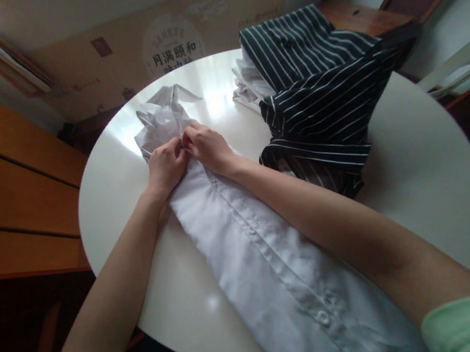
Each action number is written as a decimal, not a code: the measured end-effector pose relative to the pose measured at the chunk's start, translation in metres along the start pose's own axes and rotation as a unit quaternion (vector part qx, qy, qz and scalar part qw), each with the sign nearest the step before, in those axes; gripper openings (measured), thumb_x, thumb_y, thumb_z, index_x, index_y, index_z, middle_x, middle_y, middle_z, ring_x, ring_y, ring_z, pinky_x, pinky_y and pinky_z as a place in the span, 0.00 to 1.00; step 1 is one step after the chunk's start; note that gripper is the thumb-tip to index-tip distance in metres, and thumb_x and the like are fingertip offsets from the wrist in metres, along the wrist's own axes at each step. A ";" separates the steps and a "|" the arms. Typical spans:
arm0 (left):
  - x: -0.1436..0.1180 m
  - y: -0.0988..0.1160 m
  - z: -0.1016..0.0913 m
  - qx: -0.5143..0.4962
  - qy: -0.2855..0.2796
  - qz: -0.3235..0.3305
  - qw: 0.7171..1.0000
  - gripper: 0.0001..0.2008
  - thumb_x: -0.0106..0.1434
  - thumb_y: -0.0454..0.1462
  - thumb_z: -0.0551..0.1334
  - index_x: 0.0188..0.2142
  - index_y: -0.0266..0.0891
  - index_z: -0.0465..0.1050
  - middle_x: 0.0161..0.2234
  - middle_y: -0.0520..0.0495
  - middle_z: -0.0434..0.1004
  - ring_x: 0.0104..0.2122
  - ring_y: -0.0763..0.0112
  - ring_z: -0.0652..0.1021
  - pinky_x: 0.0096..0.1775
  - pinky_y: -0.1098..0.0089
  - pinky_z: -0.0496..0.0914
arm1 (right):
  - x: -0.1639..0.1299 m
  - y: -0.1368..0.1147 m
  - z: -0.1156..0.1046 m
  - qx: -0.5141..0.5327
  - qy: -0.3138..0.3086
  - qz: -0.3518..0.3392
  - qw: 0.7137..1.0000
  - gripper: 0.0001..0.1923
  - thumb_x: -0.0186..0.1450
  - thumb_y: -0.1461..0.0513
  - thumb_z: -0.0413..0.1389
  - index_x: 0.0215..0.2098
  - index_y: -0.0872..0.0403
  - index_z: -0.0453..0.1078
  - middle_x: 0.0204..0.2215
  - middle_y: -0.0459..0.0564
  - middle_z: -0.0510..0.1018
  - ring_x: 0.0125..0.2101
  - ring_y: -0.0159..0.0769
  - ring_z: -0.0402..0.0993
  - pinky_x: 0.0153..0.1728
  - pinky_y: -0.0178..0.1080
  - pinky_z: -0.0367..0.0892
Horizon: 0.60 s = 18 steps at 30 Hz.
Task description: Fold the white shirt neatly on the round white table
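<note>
A white button-up shirt (pixel 248 252) lies lengthwise on the round table, its button strip facing up and its near end reaching past the table's front edge. Both hands meet at the placket, just below the bunched collar end. My left hand (pixel 168 164) is closed, its fingertips pinching the shirt fabric. Close against it, my right hand (pixel 208 147) also pinches the shirt at the same spot. The fingertips cover whatever small part of the placket lies between them. The collar part beyond the hands is crumpled and stands up a little.
The white round table (pixel 427 184) has a glossy top. At its back right lies a heap of black-and-white striped clothing (pixel 320 94), beside folded white cloth (pixel 249 79). Wooden drawers (pixel 3 180) stand on the left. A printed cardboard panel (pixel 229 37) is behind the table.
</note>
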<state>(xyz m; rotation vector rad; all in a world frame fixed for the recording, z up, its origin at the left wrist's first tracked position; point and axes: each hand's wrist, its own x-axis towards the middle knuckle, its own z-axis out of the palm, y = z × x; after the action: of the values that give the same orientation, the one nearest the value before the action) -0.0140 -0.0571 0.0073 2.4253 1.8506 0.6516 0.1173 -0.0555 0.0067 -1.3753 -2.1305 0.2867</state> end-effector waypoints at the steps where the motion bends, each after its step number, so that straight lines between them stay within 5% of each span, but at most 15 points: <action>1: 0.000 0.000 0.000 -0.008 0.000 0.000 1.000 0.11 0.60 0.37 0.52 0.33 0.39 0.72 0.31 0.46 0.77 0.33 0.64 0.75 0.35 0.70 0.64 | -0.001 -0.001 -0.001 0.000 0.002 0.001 1.000 0.12 0.65 0.67 0.42 0.39 0.58 0.67 0.40 0.53 0.70 0.38 0.34 0.66 0.41 0.36 0.61; 18: 0.001 0.001 0.000 0.023 -0.001 0.004 1.000 0.10 0.59 0.36 0.52 0.31 0.37 0.70 0.31 0.43 0.77 0.32 0.63 0.75 0.34 0.69 0.62 | 0.000 0.000 0.000 0.000 0.014 0.036 0.999 0.11 0.65 0.65 0.45 0.41 0.58 0.67 0.41 0.53 0.73 0.38 0.35 0.68 0.38 0.36 0.61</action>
<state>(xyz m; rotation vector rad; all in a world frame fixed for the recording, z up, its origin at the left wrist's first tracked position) -0.0126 -0.0568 0.0076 2.4612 1.8764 0.6128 0.1170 -0.0556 0.0065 -1.4492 -2.0619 0.2929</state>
